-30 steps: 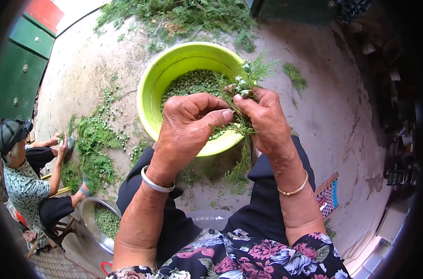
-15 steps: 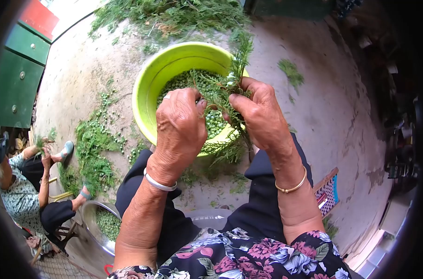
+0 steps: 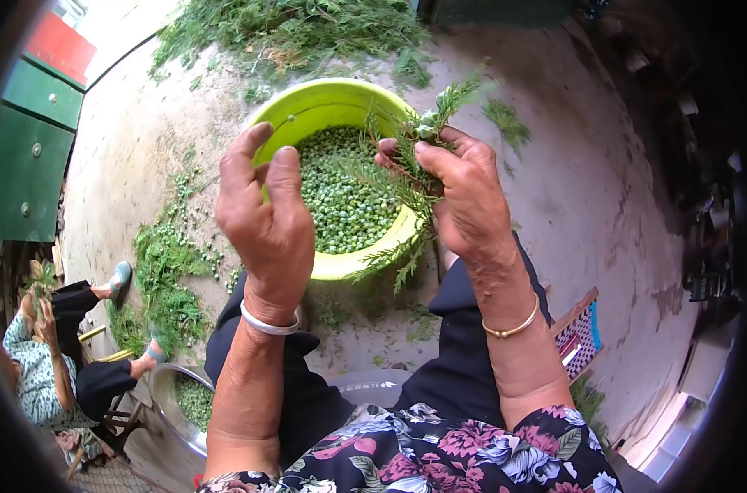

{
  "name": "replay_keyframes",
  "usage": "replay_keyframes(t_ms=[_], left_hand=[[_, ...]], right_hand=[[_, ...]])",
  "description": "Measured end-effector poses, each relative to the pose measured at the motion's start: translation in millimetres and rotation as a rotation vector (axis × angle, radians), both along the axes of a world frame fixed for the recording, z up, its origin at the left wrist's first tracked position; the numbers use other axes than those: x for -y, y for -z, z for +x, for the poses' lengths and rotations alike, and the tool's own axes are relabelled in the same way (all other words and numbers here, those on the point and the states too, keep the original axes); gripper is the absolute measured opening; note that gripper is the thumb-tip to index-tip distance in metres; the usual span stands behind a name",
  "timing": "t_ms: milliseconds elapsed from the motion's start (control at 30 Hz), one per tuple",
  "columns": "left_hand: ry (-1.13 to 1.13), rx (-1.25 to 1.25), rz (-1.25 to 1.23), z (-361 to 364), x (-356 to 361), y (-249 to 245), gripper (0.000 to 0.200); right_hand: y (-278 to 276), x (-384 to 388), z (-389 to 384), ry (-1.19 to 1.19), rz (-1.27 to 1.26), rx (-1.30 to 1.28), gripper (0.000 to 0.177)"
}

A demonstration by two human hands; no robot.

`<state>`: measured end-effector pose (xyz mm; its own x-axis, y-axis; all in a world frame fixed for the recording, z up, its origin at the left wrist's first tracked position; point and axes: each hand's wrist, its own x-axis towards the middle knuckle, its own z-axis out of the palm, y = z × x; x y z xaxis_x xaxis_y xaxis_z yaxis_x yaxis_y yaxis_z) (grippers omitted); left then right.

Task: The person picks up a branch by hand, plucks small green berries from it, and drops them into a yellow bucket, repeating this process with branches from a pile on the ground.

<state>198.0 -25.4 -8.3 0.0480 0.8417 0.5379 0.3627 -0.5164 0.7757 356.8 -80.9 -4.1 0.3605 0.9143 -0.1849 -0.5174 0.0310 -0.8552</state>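
Note:
My right hand [image 3: 475,197] pinches a leafy cypress sprig [image 3: 415,168] over the right side of a yellow-green tub [image 3: 308,100]. Pale green cones [image 3: 425,123] cluster near the top of the sprig, and its lower fronds hang past the rim. Fingers and thumb spread apart, my left hand [image 3: 267,218] is empty above the tub's left side. One small green cone [image 3: 290,118] shows against the tub's inner wall, just off the left fingertips. Many loose green cones [image 3: 349,201] lie in the tub, which stands between my knees.
Cut greenery [image 3: 299,37] is heaped beyond the tub, and more foliage [image 3: 172,271] lies on the floor to the left. A metal basin [image 3: 164,394] with green cones stands lower left, near a seated person [image 3: 41,370] holding a sprig. A woven stool [image 3: 579,341] is at right.
My left hand has drawn left, away from the sprig, and its fingers have opened. The sprig's top now leans right in my right hand. The person at left has raised their hands.

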Motion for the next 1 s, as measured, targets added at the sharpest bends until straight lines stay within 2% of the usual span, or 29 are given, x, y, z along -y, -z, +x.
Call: replay_keyframes(t_ms=[67, 133, 200, 233, 333, 367, 400, 433, 467, 533, 600, 667, 700, 767, 867, 933, 1000], left_hand=[[0.038, 0.047, 0.013, -2, 4, -4, 0.020], [0.069, -0.026, 0.040, -3, 9, -10, 0.027], [0.224, -0.155, 0.393, 0, 9, -7, 0.033], [0.343, -0.164, 0.491, 6, 12, -6, 0.035], [0.399, -0.516, 0.526, 19, 31, -8, 0.042], [0.395, -0.517, 0.520, 19, 32, -7, 0.042], [0.342, -0.637, 0.495, 20, 32, -4, 0.040], [0.289, -0.755, 0.472, 20, 31, -2, 0.038], [0.290, -0.755, 0.473, 19, 32, 1, 0.038], [0.418, -0.599, 0.140, 13, 37, 6, 0.033], [0.435, -0.517, 0.216, 17, 36, 10, 0.028], [0.499, -0.342, 0.236, 20, 35, 16, 0.020], [0.498, -0.343, 0.234, 20, 36, 15, 0.020], [0.554, -0.261, 0.012, 20, 37, 10, 0.011], [0.462, -0.151, -0.113, 23, 39, 3, 0.007], [0.435, -0.189, -0.086, 21, 37, 1, 0.008], [0.409, 0.023, -0.211, 21, 36, 0, 0.013]], right_hand=[[4, -2, -1, 0.028, 0.025, 0.009, 0.024], [7, -3, -1, 0.038, 0.007, 0.032, 0.023], [6, -2, -2, 0.042, -0.082, 0.118, 0.022], [6, -2, -2, 0.040, -0.081, 0.120, 0.022], [9, 0, -3, -0.022, 0.001, 0.079, 0.021], [9, 0, -2, -0.056, -0.006, -0.023, 0.021], [9, -1, -1, -0.087, -0.010, -0.124, 0.021], [11, -2, -1, -0.079, 0.002, -0.104, 0.023], [12, -3, 1, -0.078, 0.003, -0.104, 0.023], [13, -4, 5, -0.112, 0.051, -0.166, 0.031], [10, -4, 5, -0.100, 0.036, -0.144, 0.036], [9, -5, 5, -0.086, 0.057, -0.282, 0.039], [8, -4, 5, -0.118, 0.058, -0.274, 0.042], [9, -4, 2, -0.162, 0.065, -0.317, 0.043], [8, -5, -1, -0.196, 0.039, -0.336, 0.045], [13, -6, 0, -0.220, 0.093, -0.262, 0.046], [12, -6, -1, -0.186, 0.108, -0.296, 0.040]])
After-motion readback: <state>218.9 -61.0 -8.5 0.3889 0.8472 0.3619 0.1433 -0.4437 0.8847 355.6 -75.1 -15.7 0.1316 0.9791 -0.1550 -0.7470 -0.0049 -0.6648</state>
